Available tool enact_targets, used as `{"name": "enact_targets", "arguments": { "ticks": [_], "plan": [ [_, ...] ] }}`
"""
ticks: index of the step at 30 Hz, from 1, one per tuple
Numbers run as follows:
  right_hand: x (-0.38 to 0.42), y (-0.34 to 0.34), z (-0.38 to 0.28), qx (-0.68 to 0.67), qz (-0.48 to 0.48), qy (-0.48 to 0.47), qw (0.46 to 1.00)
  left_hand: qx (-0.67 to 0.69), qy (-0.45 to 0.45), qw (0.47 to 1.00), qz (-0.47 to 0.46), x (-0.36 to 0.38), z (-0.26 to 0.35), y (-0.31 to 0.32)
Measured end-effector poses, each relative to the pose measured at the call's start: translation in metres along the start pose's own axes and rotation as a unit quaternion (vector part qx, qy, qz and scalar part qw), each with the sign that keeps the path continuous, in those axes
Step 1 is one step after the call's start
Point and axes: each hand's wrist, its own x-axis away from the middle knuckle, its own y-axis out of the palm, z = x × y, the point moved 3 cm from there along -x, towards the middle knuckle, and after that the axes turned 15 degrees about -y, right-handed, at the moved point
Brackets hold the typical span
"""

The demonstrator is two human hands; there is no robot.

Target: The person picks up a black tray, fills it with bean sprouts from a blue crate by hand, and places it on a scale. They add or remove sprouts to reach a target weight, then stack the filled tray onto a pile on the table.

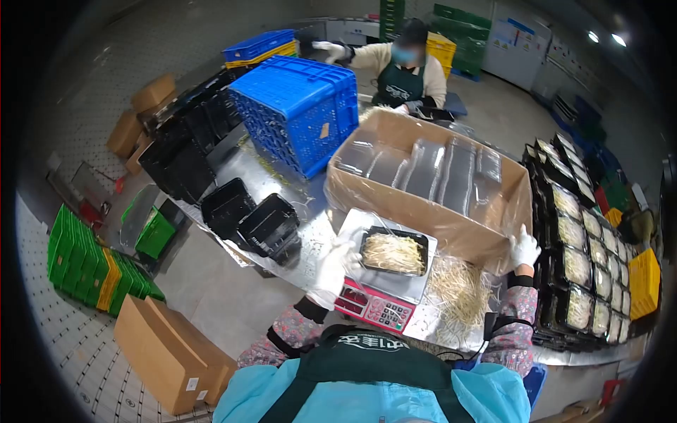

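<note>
My left hand (334,272), in a white glove, is at the left side of the scale (377,302), close to the black tray on it. Its fingers are stretched toward the tray and hold nothing I can see. Bean sprouts (392,254) fill the black tray (421,266), which rests on the scale's metal plate. My right hand (525,249), also gloved in white, lies against the right corner of the cardboard box (451,229) with its fingers extended. Clear plastic lids (423,169) stand stacked inside that box. A loose heap of sprouts (457,292) covers the tabletop right of the scale.
Empty black trays (268,225) stand on the table at left, beside a large blue crate (296,106). Packed trays (575,268) are piled high at right. Across the table sits a co-worker (402,77) with one gloved hand raised. Green crates (92,264) are stacked at far left.
</note>
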Motion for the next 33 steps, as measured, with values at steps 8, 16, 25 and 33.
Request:
{"name": "enact_targets", "arguments": {
  "ticks": [8,16,25,33],
  "plan": [
    [0.022,-0.114,-0.167,-0.813,-0.061,-0.018,0.578,0.007,0.061,0.998,-0.024,-0.016,0.01,0.049],
    [0.053,-0.084,-0.203,-0.741,-0.085,-0.02,0.666,-0.276,-0.009,0.959,-0.057,0.005,-0.001,0.059],
    [0.024,-0.006,-0.242,-0.369,-0.089,-0.137,0.915,-0.677,0.34,0.638,0.134,-0.091,0.001,0.03],
    [0.044,0.08,-0.25,-0.722,-0.097,0.09,0.679,-0.422,-0.001,0.905,0.042,-0.116,-0.018,-0.027]
  ]
}}
